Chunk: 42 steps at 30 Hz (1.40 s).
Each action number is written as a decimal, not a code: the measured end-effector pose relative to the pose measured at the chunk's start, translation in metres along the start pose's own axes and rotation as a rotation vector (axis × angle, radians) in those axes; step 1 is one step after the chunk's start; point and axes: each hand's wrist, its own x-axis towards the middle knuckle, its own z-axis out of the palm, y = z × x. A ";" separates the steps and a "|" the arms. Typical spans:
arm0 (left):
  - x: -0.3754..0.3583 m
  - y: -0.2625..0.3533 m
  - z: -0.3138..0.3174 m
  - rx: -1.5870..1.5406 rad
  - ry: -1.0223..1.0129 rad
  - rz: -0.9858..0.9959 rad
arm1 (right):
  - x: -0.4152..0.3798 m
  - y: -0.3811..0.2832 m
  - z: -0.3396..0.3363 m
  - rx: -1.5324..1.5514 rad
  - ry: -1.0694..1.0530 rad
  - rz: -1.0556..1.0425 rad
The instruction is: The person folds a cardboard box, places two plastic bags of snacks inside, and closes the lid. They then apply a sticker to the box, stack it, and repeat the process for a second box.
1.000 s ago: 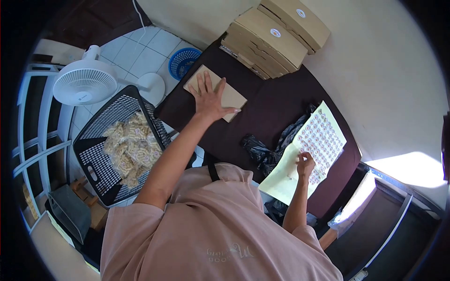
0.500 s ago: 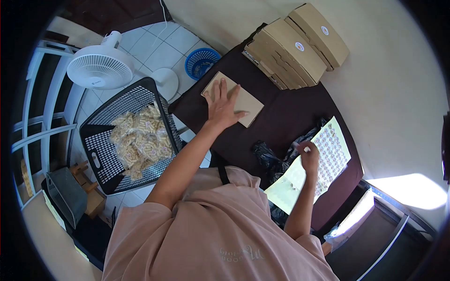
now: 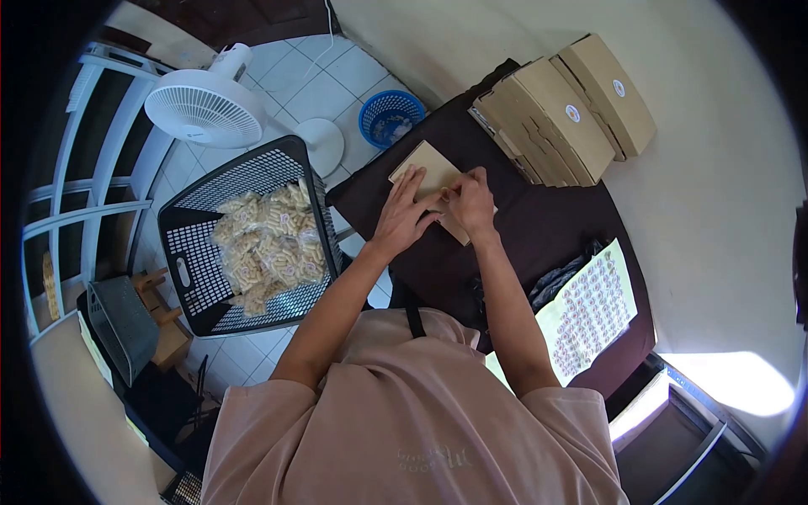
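A flat brown cardboard box lies on the dark tablecloth. My left hand rests on its left part with the fingers spread. Over the middle of the box is my right hand, fingers drawn together near my left fingertips; whatever it pinches is too small to make out. A sheet of round stickers lies to the right, partly covered by my right forearm, beside a black plastic bag.
Stacked cardboard boxes with round stickers stand at the table's back against the wall. On the left are a black basket of snack packs, a white fan and a blue basket.
My right hand has moved from the sticker sheet up and left to the box. My left hand stays on the box. The whole view has shifted slightly.
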 end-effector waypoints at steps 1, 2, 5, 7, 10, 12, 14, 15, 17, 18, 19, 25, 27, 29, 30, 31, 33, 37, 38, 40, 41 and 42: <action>-0.003 0.000 0.001 -0.001 -0.002 -0.007 | -0.002 0.002 -0.001 0.032 0.008 0.031; -0.003 -0.001 0.002 0.009 0.007 0.009 | -0.001 0.004 -0.003 0.031 0.005 0.029; -0.002 -0.001 0.002 0.032 0.019 0.041 | 0.005 0.008 -0.006 0.012 0.037 0.141; 0.000 -0.001 0.002 0.044 0.022 0.057 | 0.008 0.013 -0.001 0.002 0.052 0.130; 0.000 -0.002 0.002 0.047 0.005 0.044 | 0.001 0.007 -0.002 0.040 0.054 0.135; -0.001 -0.002 0.002 0.021 0.025 0.050 | -0.002 -0.002 -0.002 0.019 0.057 0.140; -0.002 -0.001 0.001 0.000 0.006 0.036 | -0.006 -0.003 -0.005 -0.005 0.066 0.147; -0.001 -0.002 -0.001 -0.018 -0.012 0.020 | -0.007 0.000 -0.006 -0.010 0.044 0.100; 0.001 -0.002 -0.003 -0.042 -0.024 0.016 | -0.007 0.008 -0.007 -0.014 0.026 0.051; 0.000 -0.003 -0.004 -0.066 -0.040 0.002 | -0.007 0.015 -0.008 0.020 0.015 0.028; 0.000 -0.004 -0.006 -0.062 -0.037 0.008 | -0.006 0.019 -0.005 0.053 0.004 0.004; 0.000 -0.007 -0.013 -0.097 -0.100 0.010 | -0.005 0.004 -0.001 0.034 0.027 0.146; 0.000 -0.006 -0.013 -0.118 -0.102 0.006 | -0.008 -0.004 -0.002 0.008 0.033 0.114; 0.001 -0.006 -0.014 -0.119 -0.124 0.007 | -0.012 -0.001 -0.009 -0.025 0.048 0.084; 0.002 -0.007 -0.017 -0.114 -0.148 -0.004 | -0.012 0.005 -0.009 -0.022 0.045 0.032; 0.002 -0.010 -0.019 -0.104 -0.139 0.011 | -0.010 0.013 -0.006 -0.018 0.043 -0.024; 0.002 -0.015 -0.022 -0.217 -0.128 -0.011 | -0.006 0.028 0.002 0.022 0.047 0.009; 0.007 -0.027 -0.026 -0.364 -0.001 -0.073 | -0.011 0.026 0.003 -0.024 0.106 0.030; 0.006 -0.029 -0.029 -0.258 0.135 -0.082 | -0.020 0.021 -0.001 -0.023 0.120 0.031; 0.002 -0.032 -0.031 -0.157 0.258 -0.083 | -0.048 -0.017 -0.028 -0.256 0.136 -0.113; 0.001 -0.034 -0.031 -0.191 0.287 -0.195 | -0.055 -0.017 -0.024 -0.255 0.145 -0.102; -0.001 -0.034 -0.031 -0.223 0.315 -0.310 | -0.062 -0.014 -0.018 -0.382 0.076 -0.099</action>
